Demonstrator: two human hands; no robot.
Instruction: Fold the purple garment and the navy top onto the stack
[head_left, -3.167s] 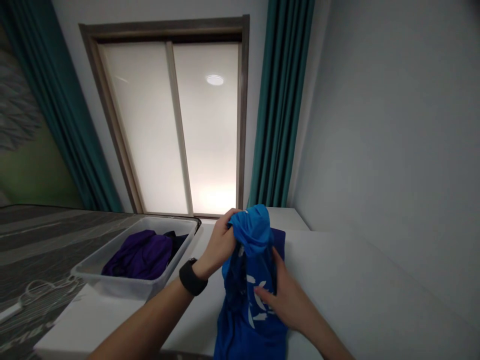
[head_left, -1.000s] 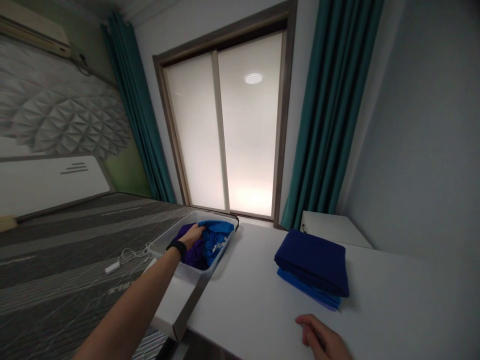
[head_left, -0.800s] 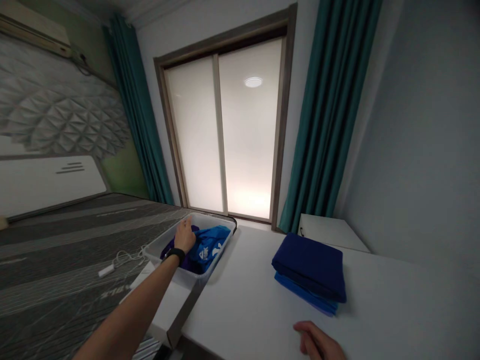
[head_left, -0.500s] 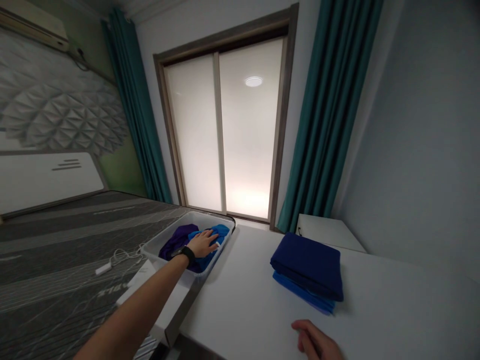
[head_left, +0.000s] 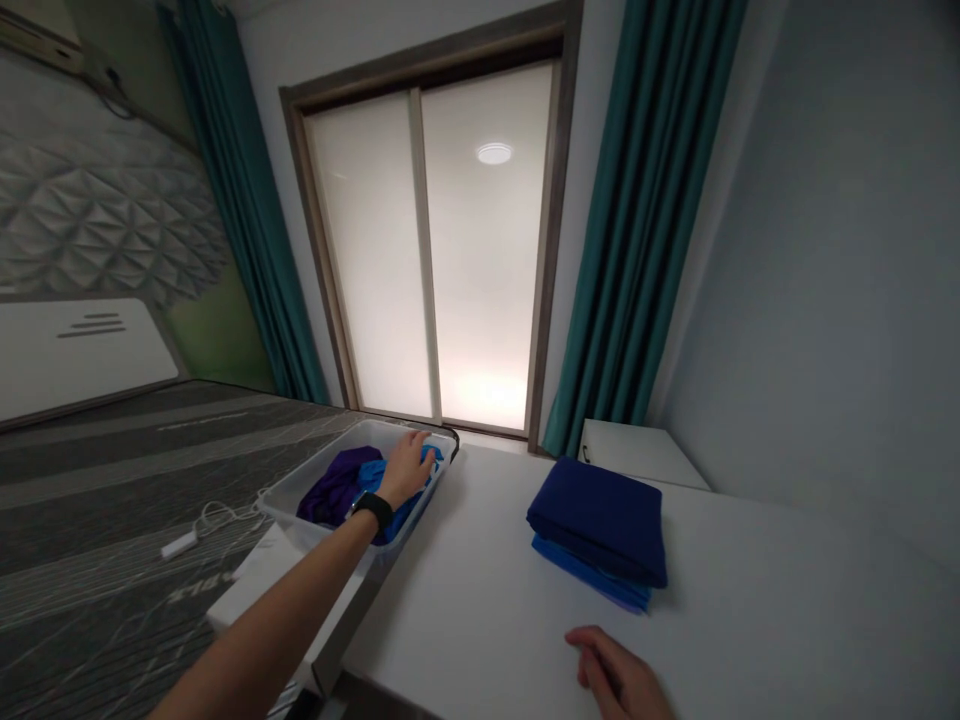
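My left hand, with a black watch on the wrist, reaches into a white plastic bin and lies on a bright blue garment, fingers stretched out over it. A purple garment is bunched beside the blue one in the bin. My right hand rests at the near edge of the white table, fingers loosely apart and holding nothing. Beyond it sits a folded stack, a navy garment on top of a lighter blue one.
The bin stands at the table's left end, next to a grey patterned mattress with a white cable and plug on it. A small white cabinet stands behind the table. A frosted sliding window and teal curtains fill the back wall.
The blue garment I held with both hands now lies in the bin. My left hand has slid across it toward the bin's far end. My right hand stays on the table.
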